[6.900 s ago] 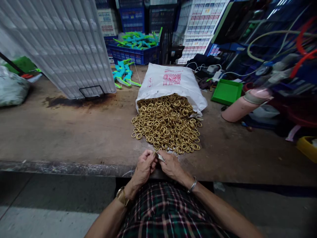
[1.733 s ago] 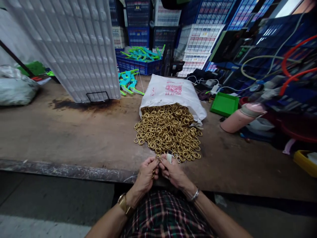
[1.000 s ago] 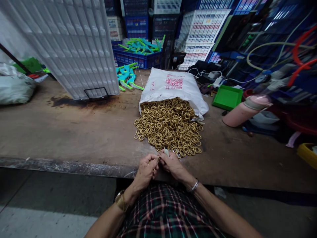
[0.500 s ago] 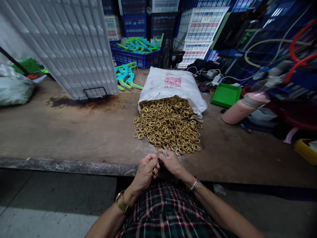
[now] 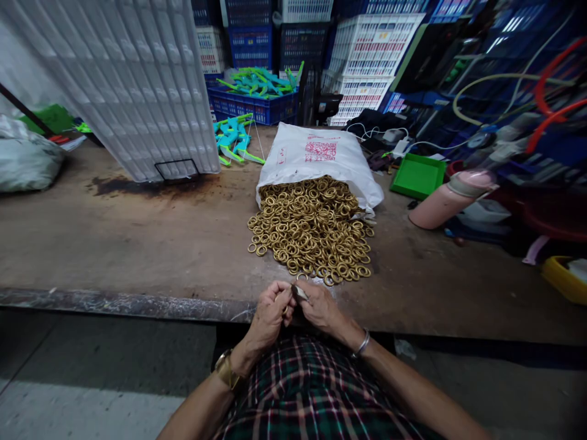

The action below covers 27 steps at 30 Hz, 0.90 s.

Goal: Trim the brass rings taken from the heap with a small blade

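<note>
At the table's front edge my left hand [image 5: 268, 311] is closed in a pinch on a gold ring [image 5: 285, 311], only part of which shows between the fingers. Close beside it, my right hand [image 5: 324, 307] is wrapped round a small flat tool like a blade [image 5: 300, 293], with its dark tip pointing toward the left fingertips. Whether the tip touches the ring is hidden. Just beyond both hands lies a heap of gold rings [image 5: 316, 235], spilling from the mouth of a white sack [image 5: 300, 146] with red print.
Left of the sack stands a tall ribbed translucent panel [image 5: 151, 91]. Turquoise and green toy bows [image 5: 233, 140] lie behind. A green tray [image 5: 418, 176] and a pink bottle [image 5: 443, 201] are on the right. Stacked crates [image 5: 367, 55] line the back.
The blade-like tool has turned in my right hand, its dark tip now toward my left fingers. Both hands stay almost in place, and a ring at the heap's near edge is now uncovered.
</note>
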Motion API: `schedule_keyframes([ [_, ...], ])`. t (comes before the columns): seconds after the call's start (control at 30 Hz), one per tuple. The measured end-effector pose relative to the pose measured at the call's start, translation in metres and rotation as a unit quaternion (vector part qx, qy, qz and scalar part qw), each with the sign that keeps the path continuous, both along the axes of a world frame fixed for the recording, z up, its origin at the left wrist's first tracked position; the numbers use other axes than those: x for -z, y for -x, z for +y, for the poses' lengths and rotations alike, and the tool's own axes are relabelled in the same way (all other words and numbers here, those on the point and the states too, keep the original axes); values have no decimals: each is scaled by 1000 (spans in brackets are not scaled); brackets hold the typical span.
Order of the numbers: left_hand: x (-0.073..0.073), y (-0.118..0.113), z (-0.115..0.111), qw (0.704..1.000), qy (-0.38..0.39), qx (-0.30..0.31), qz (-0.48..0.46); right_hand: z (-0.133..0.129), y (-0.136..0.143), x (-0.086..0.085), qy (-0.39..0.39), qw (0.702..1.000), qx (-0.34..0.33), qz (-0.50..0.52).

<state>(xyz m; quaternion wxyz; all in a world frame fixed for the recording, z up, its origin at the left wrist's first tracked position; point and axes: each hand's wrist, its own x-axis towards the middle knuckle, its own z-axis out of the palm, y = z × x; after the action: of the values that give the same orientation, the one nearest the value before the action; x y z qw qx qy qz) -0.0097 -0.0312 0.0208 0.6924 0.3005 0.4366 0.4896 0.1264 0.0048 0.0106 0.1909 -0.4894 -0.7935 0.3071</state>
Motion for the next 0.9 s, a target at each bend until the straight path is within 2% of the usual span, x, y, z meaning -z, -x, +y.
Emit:
schedule_keyframes([
  [0.23,1,5,-1,997,-24,1,68,-2,3,6,-36,993,-17,-108],
  [0.4,-2,5,-5,995,-34,-7,90,-2,4,6,-26,991,-47,-120],
  [0.47,-6,6,-10,996,-33,-1,87,0,2,4,-18,989,-39,-139],
  [0.57,-13,7,-15,998,-37,27,48,4,-2,3,-16,984,14,-178],
  [0.67,-16,9,-14,998,-13,29,-46,6,-6,4,-38,980,68,-184],
  [0.77,-11,13,-8,991,53,-1,-125,7,-7,6,-57,977,114,-169],
  [0.9,-1,16,-4,986,99,-35,-131,10,-2,4,-53,972,133,-187],
])
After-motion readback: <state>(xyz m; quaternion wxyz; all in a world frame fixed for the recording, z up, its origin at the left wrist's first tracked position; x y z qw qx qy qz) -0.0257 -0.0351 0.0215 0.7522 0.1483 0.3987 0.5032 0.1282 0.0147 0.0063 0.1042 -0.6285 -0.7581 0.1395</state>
